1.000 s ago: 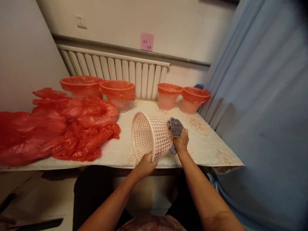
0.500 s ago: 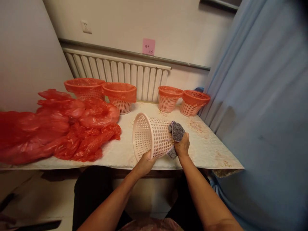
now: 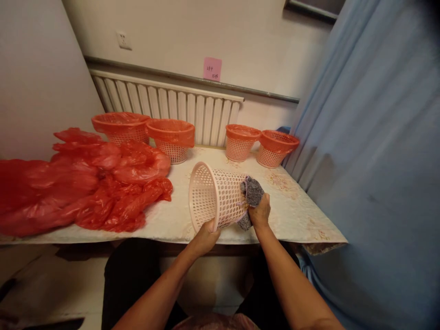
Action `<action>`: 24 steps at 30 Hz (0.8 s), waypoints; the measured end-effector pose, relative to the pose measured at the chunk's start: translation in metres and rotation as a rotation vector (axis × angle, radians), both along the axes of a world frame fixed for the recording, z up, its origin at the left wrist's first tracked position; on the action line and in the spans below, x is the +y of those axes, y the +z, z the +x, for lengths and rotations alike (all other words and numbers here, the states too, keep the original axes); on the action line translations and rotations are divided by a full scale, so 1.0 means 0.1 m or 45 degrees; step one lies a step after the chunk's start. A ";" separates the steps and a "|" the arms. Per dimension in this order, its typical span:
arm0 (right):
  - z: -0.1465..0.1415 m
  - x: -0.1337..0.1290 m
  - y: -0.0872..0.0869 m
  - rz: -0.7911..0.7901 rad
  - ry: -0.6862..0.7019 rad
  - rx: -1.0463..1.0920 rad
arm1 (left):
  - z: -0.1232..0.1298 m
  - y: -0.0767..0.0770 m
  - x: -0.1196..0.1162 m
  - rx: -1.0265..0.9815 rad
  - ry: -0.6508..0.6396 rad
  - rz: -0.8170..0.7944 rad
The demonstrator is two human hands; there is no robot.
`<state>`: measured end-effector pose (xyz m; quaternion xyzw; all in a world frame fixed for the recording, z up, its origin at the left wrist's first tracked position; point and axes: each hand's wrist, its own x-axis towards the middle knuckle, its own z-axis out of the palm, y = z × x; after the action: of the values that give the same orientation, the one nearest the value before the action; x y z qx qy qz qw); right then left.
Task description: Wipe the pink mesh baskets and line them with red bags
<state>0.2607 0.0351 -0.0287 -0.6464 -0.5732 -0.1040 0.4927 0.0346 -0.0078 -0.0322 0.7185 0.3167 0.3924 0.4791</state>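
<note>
Pale pink perforated wastebasket (image 3: 230,197) lies on its side at the middle of the near edge of the tabletop (image 3: 292,215), its long axis running from left to right, with its mouth turned left and its narrower base turned right. Whether its underside touches the cloth covering cannot be told.

A blue curtain (image 3: 364,160) hangs along the right edge. At the left end, a heap of crumpled red plastic bags (image 3: 103,183) spreads from the near edge towards the back. Four wastebaskets lined in red stand upright near the back edge: a left pair, the far-left lined basket (image 3: 120,121) and its neighbour (image 3: 173,149), partly behind the bags, and a right pair, the inner lined basket (image 3: 239,149) and the outer lined basket (image 3: 271,156), towards the far right corner.

Both hands are at the unlined wastebasket, which lies between them and slightly beyond, towards the back edge. The left hand (image 3: 206,236) grips the near side of its rim, thumb showing and most fingers hidden. The right hand (image 3: 260,211) is at the base end, closed around a bunched grey cloth (image 3: 254,191) that meets the base; whether any bare finger also touches the plastic cannot be seen.
</note>
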 end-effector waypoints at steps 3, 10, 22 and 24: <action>0.00 -0.02 0.00 -0.026 -0.006 0.002 | -0.01 -0.05 0.03 0.015 0.002 0.002; -0.02 -0.11 -0.06 0.041 0.003 0.015 | -0.06 -0.10 0.04 0.036 0.012 0.003; -0.70 -0.55 -0.26 0.129 0.158 0.413 | -0.14 -0.02 0.14 -0.055 -0.069 -0.042; -0.94 -0.64 -0.24 0.119 0.304 0.498 | -0.15 0.00 0.15 -0.070 -0.092 -0.078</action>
<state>0.1662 -0.0292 -0.0526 -0.5584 -0.5338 0.0559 0.6326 0.0192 0.0071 -0.0326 0.7035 0.2890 0.3845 0.5232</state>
